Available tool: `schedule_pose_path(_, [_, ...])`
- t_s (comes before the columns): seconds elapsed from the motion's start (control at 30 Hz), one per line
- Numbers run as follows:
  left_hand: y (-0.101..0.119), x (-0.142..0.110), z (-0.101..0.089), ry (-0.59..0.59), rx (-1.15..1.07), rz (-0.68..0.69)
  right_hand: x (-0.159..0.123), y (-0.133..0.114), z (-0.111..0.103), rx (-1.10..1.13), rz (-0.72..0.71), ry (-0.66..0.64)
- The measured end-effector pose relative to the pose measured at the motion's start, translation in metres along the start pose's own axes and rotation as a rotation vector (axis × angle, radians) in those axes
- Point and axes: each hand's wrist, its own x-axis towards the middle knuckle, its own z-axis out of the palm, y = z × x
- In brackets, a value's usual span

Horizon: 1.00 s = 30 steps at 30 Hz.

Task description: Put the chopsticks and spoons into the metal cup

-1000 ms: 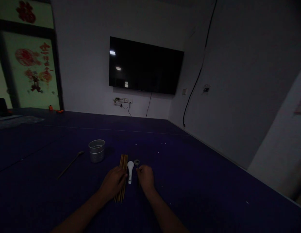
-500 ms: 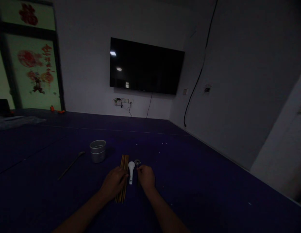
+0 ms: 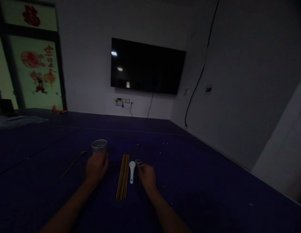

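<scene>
The room is dim. My left hand [image 3: 96, 165] is at the near side of a small metal cup [image 3: 99, 145], covering its lower part; I cannot see whether the fingers grip it. A bundle of wooden chopsticks [image 3: 123, 176] lies lengthwise on the dark purple surface [image 3: 189, 181], with a white spoon [image 3: 132, 170] just right of it. My right hand [image 3: 147, 175] rests curled over the handle of a small metal spoon [image 3: 138, 161], whose bowl pokes out beyond the fingers.
A long thin metal spoon [image 3: 72, 164] lies left of the cup. A black wall screen [image 3: 147, 66] hangs ahead, with sockets and cables under it. A window with red paper cuttings [image 3: 36, 69] is at the far left.
My left hand has left the chopsticks and moved left and forward to the metal cup. The chopsticks now lie fully uncovered. My right hand has stayed in place.
</scene>
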Motion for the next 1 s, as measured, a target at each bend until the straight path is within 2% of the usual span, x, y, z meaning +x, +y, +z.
schedule_pose_path(0.17, [-0.043,0.012,-0.022,-0.088,0.277,-0.409,-0.002,-0.003,-0.008,0.013,-0.007,0.036])
schedule_pose_path(0.3, [-0.071,0.011,-0.028,-0.273,0.311,-0.663,-0.003,-0.006,-0.010,-0.009,-0.034,0.020])
schedule_pose_path(0.37, [-0.080,0.010,-0.029,-0.361,0.289,-0.748,-0.004,-0.007,-0.010,-0.017,-0.056,0.005])
schedule_pose_path(0.43, [-0.087,0.010,-0.027,-0.396,0.281,-0.783,-0.005,-0.008,-0.009,-0.023,-0.065,0.000])
schedule_pose_path(0.6, [-0.094,0.011,-0.023,-0.393,0.272,-0.803,-0.004,-0.007,-0.008,-0.053,-0.053,-0.015])
schedule_pose_path(1.0, [-0.093,0.013,-0.026,-0.430,0.214,-0.826,-0.004,-0.004,-0.008,-0.058,-0.056,-0.026])
